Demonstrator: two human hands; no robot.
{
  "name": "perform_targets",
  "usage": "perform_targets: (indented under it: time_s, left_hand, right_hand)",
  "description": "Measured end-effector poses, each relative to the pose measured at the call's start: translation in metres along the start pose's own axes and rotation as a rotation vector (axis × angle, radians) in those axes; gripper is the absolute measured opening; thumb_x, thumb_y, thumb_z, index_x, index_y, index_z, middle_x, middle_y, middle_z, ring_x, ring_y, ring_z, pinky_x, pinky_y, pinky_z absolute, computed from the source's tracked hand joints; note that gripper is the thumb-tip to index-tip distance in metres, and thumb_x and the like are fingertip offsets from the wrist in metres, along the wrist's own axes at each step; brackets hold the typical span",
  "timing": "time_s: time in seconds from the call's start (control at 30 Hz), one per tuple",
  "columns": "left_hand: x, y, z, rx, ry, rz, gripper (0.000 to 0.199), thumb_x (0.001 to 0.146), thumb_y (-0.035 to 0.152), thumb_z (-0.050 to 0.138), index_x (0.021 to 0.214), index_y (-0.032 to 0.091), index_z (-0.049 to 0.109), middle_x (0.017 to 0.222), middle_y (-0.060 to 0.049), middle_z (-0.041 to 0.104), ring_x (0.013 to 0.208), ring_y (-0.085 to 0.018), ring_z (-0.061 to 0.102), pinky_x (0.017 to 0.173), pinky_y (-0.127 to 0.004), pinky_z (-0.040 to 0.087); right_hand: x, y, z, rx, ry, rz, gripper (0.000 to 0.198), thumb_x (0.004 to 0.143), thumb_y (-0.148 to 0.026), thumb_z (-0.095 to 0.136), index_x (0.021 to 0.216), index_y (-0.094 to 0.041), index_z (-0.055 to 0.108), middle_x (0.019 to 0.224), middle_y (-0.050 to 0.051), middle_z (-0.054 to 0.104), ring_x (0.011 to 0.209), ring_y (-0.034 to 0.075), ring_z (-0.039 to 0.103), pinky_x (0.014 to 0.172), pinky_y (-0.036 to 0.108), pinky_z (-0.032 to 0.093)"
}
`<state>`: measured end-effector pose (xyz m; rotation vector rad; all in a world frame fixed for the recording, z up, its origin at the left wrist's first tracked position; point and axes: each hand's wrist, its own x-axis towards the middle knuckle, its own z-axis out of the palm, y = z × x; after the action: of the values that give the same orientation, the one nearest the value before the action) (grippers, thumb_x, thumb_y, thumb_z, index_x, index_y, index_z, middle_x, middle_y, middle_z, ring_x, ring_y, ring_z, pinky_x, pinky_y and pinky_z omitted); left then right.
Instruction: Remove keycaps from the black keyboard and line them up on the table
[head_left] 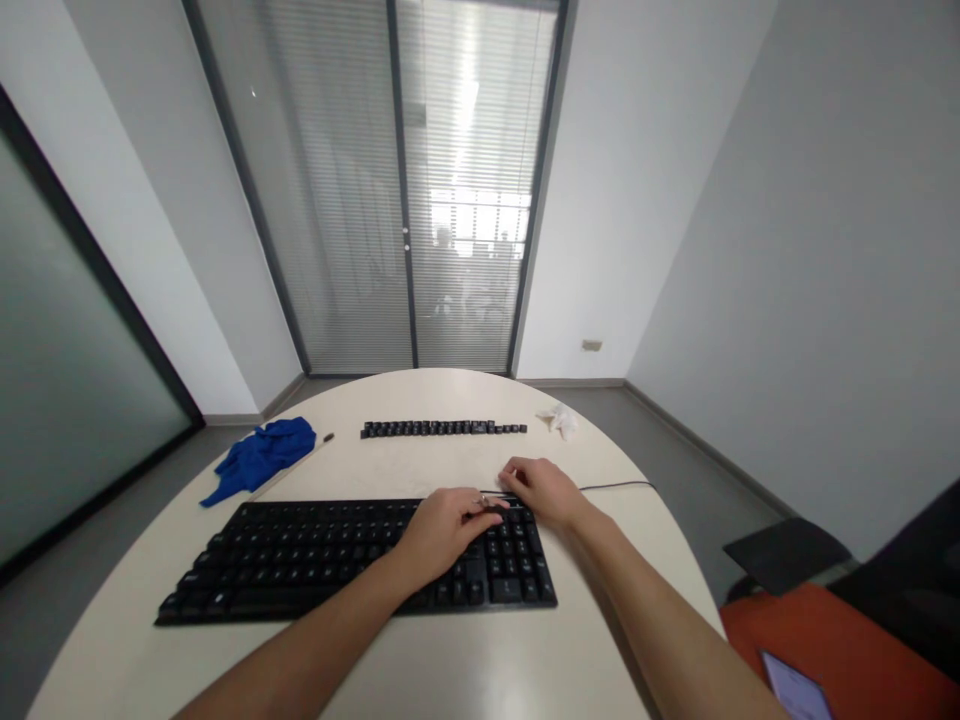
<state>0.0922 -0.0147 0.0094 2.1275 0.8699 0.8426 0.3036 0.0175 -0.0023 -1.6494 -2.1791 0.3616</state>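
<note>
A black keyboard [300, 555] lies across the near part of the round table. My left hand [446, 525] is over its right side, with thumb and fingers drawn together above the upper keys near the number pad. At the keyboard's top right corner is my right hand [544, 488], its fingers curled in and close to my left fingertips. Whatever either hand may pinch is too small or hidden to make out. Beyond the keyboard, loose black keycaps [431, 428] stand in a row.
On the cream table [600, 580], a blue cloth [266, 455] lies at the left beside a thin brush [300, 462]. A crumpled white tissue [559, 421] sits at the far right. A black cable [619, 485] runs off the right edge. An orange chair [817, 640] holds a phone [795, 690].
</note>
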Motion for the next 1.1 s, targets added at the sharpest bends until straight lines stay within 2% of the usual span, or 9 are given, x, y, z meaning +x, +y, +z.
perform_targets:
  time_s: [0.13,0.23,0.37,0.47,0.6,0.83,0.97,1.1]
  left_hand:
    - [0.005,0.004,0.001,0.141,0.018,-0.036,0.03,0.089,0.04,0.056,0.077,0.02,0.075,0.079,-0.004,0.075,0.072,-0.021,0.066,0.07,-0.029,0.048]
    - [0.013,0.01,0.001,0.261,0.006,-0.023,0.03,0.089,0.039,0.056,0.073,0.019,0.072,0.069,-0.003,0.071,0.062,-0.019,0.062,0.061,-0.027,0.043]
    - [0.02,0.014,0.006,0.339,-0.011,0.036,0.024,0.09,0.034,0.054,0.08,0.019,0.069,0.077,-0.004,0.07,0.07,-0.02,0.062,0.064,-0.027,0.042]
    - [0.019,0.009,0.013,0.299,0.019,0.09,0.022,0.093,0.031,0.051,0.087,0.019,0.067,0.086,-0.006,0.07,0.079,-0.02,0.062,0.072,-0.028,0.044]
    - [0.016,0.001,0.019,0.25,0.045,0.091,0.025,0.095,0.033,0.048,0.087,0.018,0.066,0.087,-0.005,0.068,0.082,-0.019,0.061,0.076,-0.028,0.046]
    - [0.015,0.003,0.02,0.259,-0.024,0.182,0.019,0.096,0.03,0.049,0.099,0.022,0.066,0.096,-0.004,0.067,0.09,-0.019,0.062,0.079,-0.027,0.045]
    - [0.017,0.002,0.019,0.181,0.073,0.075,0.021,0.094,0.027,0.05,0.082,0.018,0.064,0.086,-0.004,0.068,0.08,-0.019,0.062,0.073,-0.027,0.045]
    - [0.018,0.003,0.017,0.069,0.08,0.0,0.021,0.093,0.024,0.05,0.077,0.018,0.062,0.08,-0.003,0.069,0.076,-0.018,0.063,0.071,-0.027,0.046]
  right_hand:
    - [0.003,0.007,0.003,0.086,0.001,-0.075,0.03,0.093,-0.038,0.048,0.09,-0.019,0.07,0.07,0.002,0.069,0.062,0.014,0.058,0.058,0.022,0.036]
    - [0.004,0.008,0.003,0.12,0.004,-0.083,0.029,0.092,-0.037,0.049,0.089,-0.018,0.071,0.069,0.002,0.068,0.062,0.014,0.058,0.059,0.022,0.036]
    - [0.001,0.005,0.001,0.165,-0.007,-0.074,0.025,0.09,-0.033,0.05,0.09,-0.018,0.071,0.07,0.002,0.069,0.063,0.014,0.058,0.059,0.022,0.037]
    - [0.0,0.002,-0.001,0.196,-0.019,-0.088,0.025,0.091,-0.032,0.05,0.09,-0.018,0.071,0.07,0.001,0.069,0.063,0.014,0.059,0.06,0.023,0.038]
    - [0.0,0.0,-0.001,0.223,-0.034,-0.102,0.026,0.091,-0.033,0.049,0.09,-0.019,0.07,0.072,0.001,0.07,0.064,0.014,0.059,0.062,0.023,0.039]
    - [-0.001,-0.002,-0.002,0.215,-0.038,-0.082,0.028,0.091,-0.034,0.048,0.087,-0.017,0.07,0.073,0.003,0.07,0.066,0.015,0.06,0.062,0.024,0.039]
    - [0.0,0.0,-0.001,0.198,-0.031,-0.09,0.024,0.089,-0.03,0.05,0.088,-0.018,0.07,0.074,0.003,0.07,0.067,0.015,0.06,0.062,0.023,0.039]
    - [0.001,0.001,-0.001,0.179,-0.047,-0.077,0.021,0.087,-0.027,0.051,0.087,-0.018,0.07,0.073,0.002,0.069,0.066,0.015,0.059,0.059,0.022,0.036]
